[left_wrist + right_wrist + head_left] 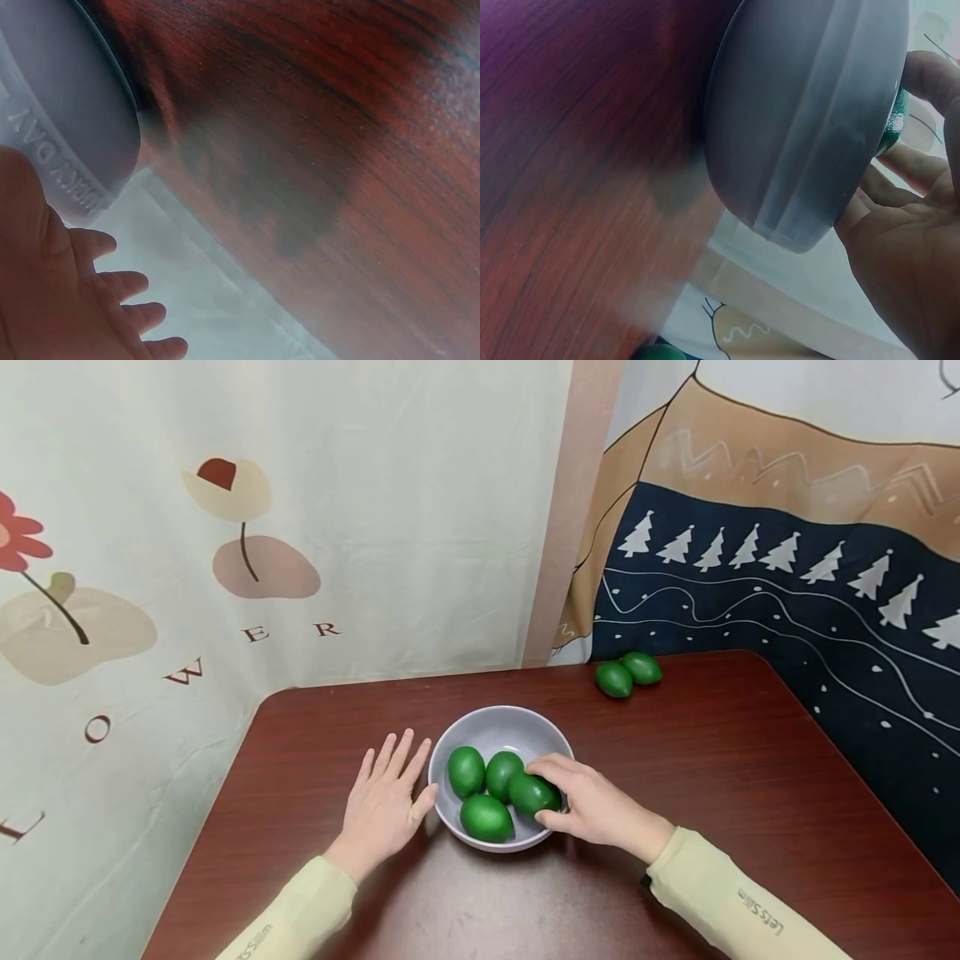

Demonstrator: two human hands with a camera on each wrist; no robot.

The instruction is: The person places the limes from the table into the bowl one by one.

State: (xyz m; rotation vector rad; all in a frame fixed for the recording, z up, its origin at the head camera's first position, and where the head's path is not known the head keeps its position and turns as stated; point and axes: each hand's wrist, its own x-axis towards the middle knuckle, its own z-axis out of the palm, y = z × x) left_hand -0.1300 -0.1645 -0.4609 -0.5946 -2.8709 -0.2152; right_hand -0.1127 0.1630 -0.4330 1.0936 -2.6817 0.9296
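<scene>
A grey bowl (501, 720) stands on the table with several green limes in it. My right hand (600, 806) reaches over the bowl's right rim and holds a lime (531, 794) between thumb and fingers. Nearest to it in the bowl are a lime (504, 774) at the middle, a lime (467, 771) at the left and a lime (487, 818) at the front. My left hand (382, 810) is spread with straight fingers at the bowl's left side, its thumb by the rim. In the right wrist view the bowl wall hides most of the held lime (894, 124).
Two more limes, one lime (614, 679) beside another lime (642, 668), lie at the back right of the dark red wooden table (720, 760). A pale curtain (420, 527) and a dark patterned cloth (750, 602) hang behind the table.
</scene>
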